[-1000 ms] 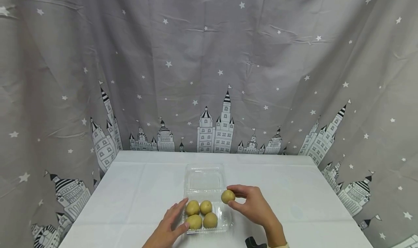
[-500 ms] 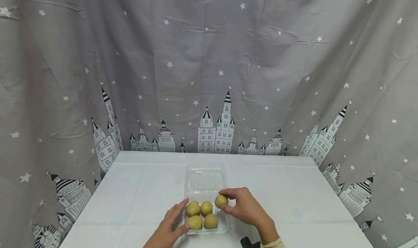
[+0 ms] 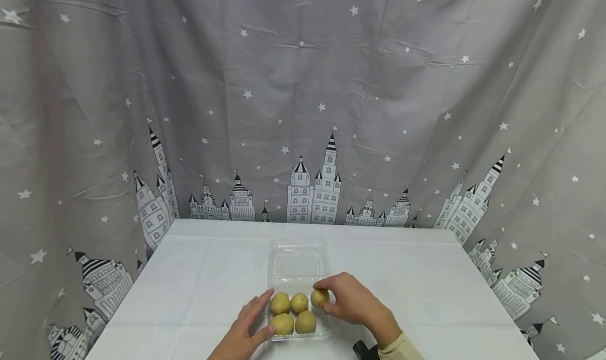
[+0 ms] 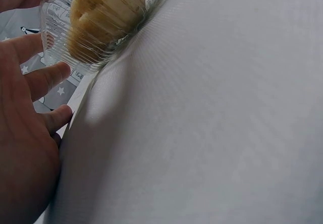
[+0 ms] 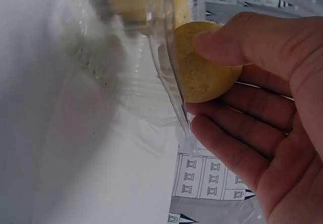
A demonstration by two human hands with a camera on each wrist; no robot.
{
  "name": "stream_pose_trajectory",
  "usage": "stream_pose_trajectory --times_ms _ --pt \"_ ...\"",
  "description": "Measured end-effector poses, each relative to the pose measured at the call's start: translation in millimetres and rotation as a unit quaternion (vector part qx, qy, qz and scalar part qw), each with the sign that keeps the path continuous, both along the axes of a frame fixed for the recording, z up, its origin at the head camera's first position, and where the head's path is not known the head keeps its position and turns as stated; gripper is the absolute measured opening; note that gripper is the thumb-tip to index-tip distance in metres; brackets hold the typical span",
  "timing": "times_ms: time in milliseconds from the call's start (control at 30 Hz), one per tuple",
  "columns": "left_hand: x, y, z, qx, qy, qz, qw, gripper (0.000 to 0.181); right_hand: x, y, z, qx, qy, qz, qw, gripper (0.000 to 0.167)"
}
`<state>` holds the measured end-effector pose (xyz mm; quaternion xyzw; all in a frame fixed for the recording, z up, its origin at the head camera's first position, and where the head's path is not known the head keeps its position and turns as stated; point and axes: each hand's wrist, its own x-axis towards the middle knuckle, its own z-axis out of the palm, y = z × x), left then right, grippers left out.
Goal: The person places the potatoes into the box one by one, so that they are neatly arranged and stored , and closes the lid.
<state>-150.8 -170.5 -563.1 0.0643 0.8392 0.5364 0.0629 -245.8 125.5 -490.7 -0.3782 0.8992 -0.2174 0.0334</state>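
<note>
A clear plastic clamshell box (image 3: 326,331) lies with its lid (image 3: 298,260) folded back, away from me. Several yellowish potatoes (image 3: 282,323) sit in two rows in its left and middle parts. At the back right of the box, my right hand (image 3: 352,299) pinches another potato (image 3: 319,297) between thumb and fingers. In the right wrist view that potato (image 5: 202,77) shows at the box rim, with the thumb over it. My left hand (image 3: 246,326) rests along the left side of the box, fingers spread. The left wrist view shows its fingers (image 4: 48,77) at the ribbed plastic wall.
A white cloth (image 3: 213,276) covers the table under the box. A grey curtain (image 3: 265,112) printed with castles and stars hangs behind the table and along both sides. A black object (image 3: 364,351) shows at my right wrist.
My right hand has moved left and slightly down with the potato, from beside the box into its back right part. The left hand has stayed in place.
</note>
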Motion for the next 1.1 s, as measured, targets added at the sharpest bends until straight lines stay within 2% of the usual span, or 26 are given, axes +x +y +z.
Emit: stream_pose_trajectory --times_ms 200,400,533,767,1100 --pt "-0.2 -1.5 -2.0 0.001 0.008 -0.005 1.0000 0.075 -1.2 -3 0.3 0.038 0.048 0.023 0.9979 0.035" --pt "0.4 -1.0 -1.6 0.002 0.010 -0.004 0.9999 0.075 -0.5 -7 2.0 0.047 0.095 0.056 0.9928 0.025" --pt "0.2 -0.8 -0.8 0.000 0.016 -0.004 0.9999 0.075 -2.0 -10 1.7 0.068 0.105 0.067 0.9899 0.017" --pt "-0.1 -0.7 -2.2 0.006 0.007 -0.004 0.9999 0.075 -0.7 -16 0.0 0.102 0.105 0.064 0.9872 0.030" --pt "-1.1 -1.1 -3.2 0.001 0.007 -0.001 1.0000 0.076 -0.2 -24 -2.8 0.132 0.115 0.048 0.9834 0.037"
